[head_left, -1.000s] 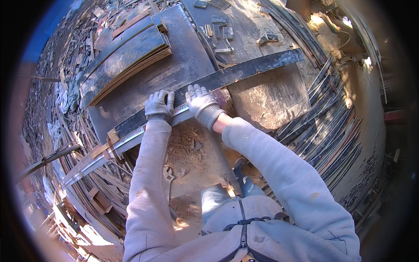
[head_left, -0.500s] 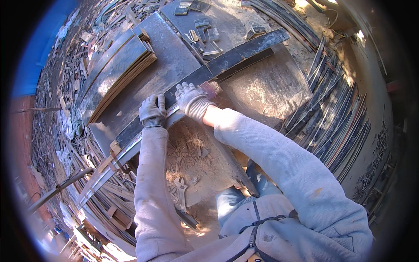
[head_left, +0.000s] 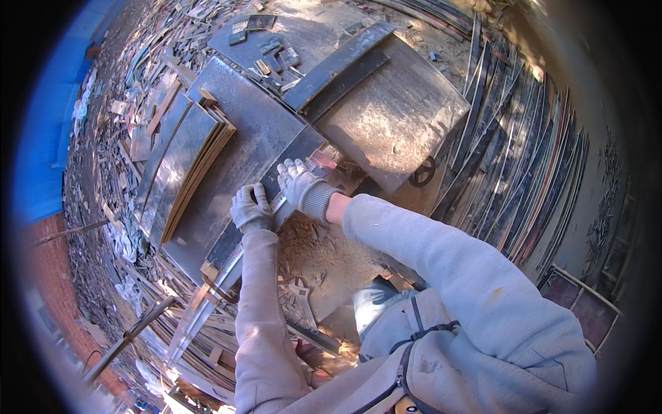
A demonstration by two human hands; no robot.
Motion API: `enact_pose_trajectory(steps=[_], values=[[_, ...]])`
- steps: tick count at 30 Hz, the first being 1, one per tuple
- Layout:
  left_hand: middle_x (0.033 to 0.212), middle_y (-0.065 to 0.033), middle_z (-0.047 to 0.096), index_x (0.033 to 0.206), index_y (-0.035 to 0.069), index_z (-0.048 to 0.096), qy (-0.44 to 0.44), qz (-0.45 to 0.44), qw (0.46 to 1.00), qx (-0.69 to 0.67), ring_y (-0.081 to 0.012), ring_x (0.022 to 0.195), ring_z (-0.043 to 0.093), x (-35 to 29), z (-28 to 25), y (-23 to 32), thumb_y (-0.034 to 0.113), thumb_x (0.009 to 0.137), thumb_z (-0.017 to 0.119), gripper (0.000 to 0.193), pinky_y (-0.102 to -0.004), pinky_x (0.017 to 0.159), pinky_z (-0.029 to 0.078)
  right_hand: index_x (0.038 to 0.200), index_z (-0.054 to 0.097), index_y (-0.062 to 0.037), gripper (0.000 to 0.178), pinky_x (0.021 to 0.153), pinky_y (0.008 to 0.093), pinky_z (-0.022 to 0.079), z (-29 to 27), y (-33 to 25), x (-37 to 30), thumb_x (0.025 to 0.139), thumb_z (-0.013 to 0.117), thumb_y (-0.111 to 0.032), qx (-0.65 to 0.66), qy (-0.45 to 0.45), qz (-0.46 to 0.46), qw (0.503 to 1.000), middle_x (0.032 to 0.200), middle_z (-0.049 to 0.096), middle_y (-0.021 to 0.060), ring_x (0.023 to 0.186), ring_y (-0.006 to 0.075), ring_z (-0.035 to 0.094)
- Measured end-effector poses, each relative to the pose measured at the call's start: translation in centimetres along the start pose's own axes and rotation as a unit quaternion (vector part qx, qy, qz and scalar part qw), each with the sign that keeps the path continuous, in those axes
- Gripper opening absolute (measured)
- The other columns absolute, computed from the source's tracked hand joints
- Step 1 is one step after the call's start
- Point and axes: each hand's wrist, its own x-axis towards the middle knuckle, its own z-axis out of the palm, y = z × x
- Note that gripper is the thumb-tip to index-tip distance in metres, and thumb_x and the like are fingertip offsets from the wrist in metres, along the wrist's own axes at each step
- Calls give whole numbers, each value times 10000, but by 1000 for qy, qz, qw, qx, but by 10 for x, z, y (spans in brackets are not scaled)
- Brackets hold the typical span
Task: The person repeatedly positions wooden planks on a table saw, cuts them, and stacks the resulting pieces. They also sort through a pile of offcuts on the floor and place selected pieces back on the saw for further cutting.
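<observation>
A long dark strip of board (head_left: 295, 146) lies across the metal work table (head_left: 238, 103). My gloved left hand (head_left: 251, 208) rests on the strip's near part, fingers stretched and thumb apart. Farther along, my gloved right hand (head_left: 302, 186) presses flat on the strip's near edge, its fingers extended. Beside both hands runs a straight guide with a measuring scale (head_left: 229, 270). A reddish see-through piece (head_left: 323, 159) sits just beyond my right hand; what lies under it is unclear. Past the strip's far end are two more dark strips (head_left: 348, 65), one beside the other.
Curved stacked boards (head_left: 181, 165) lie on the table's left. Small offcuts (head_left: 276, 56) sit at the far side. An adjustable wrench (head_left: 303, 303) lies among sawdust near my body. Long strips (head_left: 514, 159) are heaped at right, near a dark handwheel (head_left: 422, 172).
The view has shifted and turned. The strip under my hands now stands apart from the far strip, where they met end to end before. Both hands stay on the near strip.
</observation>
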Motion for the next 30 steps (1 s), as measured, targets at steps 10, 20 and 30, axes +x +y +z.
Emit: enact_pose_trajectory(steps=[10, 20, 30], values=[[1197, -168, 707, 1329, 108, 687, -95, -4, 995, -11, -392, 1136, 648, 3, -25, 3, 720, 975, 630, 709, -514, 1000, 499, 1458, 578, 45, 787, 1155, 445, 489, -35, 92, -109, 891, 877, -411, 564, 182, 477, 649, 1410, 677, 260, 1347, 362, 637], [1255, -218, 640, 1534, 47, 497, -220, 46, 963, -150, -436, 1199, 623, 18, -74, 30, 835, 562, 904, 1316, -541, 1057, 495, 1467, 601, 7, 949, 1136, 416, 488, -84, 144, -37, 695, 944, -425, 614, 18, 446, 651, 1469, 633, 262, 1337, 397, 624], [1276, -115, 755, 1411, 15, 618, -488, -133, 844, -177, -230, 1148, 713, 99, -179, 39, 436, 582, 1079, 1037, -384, 1017, 564, 1548, 535, -17, 922, 1206, 359, 441, -186, 167, -38, 728, 943, -123, 719, 98, 146, 672, 1473, 632, 185, 1383, 288, 592]])
